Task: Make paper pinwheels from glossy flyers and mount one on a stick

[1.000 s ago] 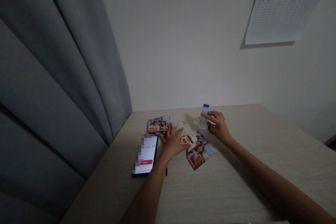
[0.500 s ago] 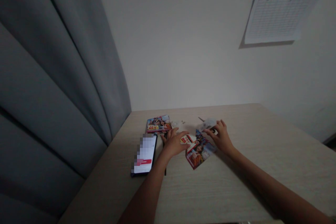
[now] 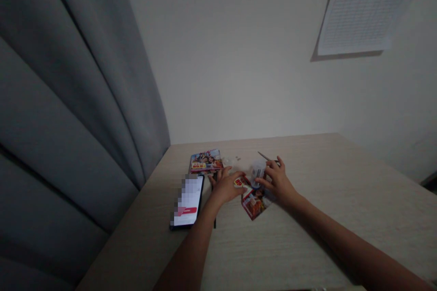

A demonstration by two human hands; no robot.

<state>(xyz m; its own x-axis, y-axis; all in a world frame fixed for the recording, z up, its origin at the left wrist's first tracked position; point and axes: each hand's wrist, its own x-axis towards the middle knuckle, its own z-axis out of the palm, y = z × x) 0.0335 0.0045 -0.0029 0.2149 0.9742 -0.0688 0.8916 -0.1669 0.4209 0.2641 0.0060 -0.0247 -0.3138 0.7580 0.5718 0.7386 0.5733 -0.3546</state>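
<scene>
Clear plastic bottle point(image 3: 258, 173) gripped in the curled right hand point(image 3: 278, 182); half-open left hand point(image 3: 225, 186) just beside a glossy printed card point(image 3: 254, 203).

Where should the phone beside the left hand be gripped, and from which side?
Pinch the smartphone by its two long edges from above, probably coming from the near left. It lies flat, screen up, on the table, so nothing overhangs to get under. The left hand crowds its right edge, and a printed leaflet sits just past its far end.
</scene>
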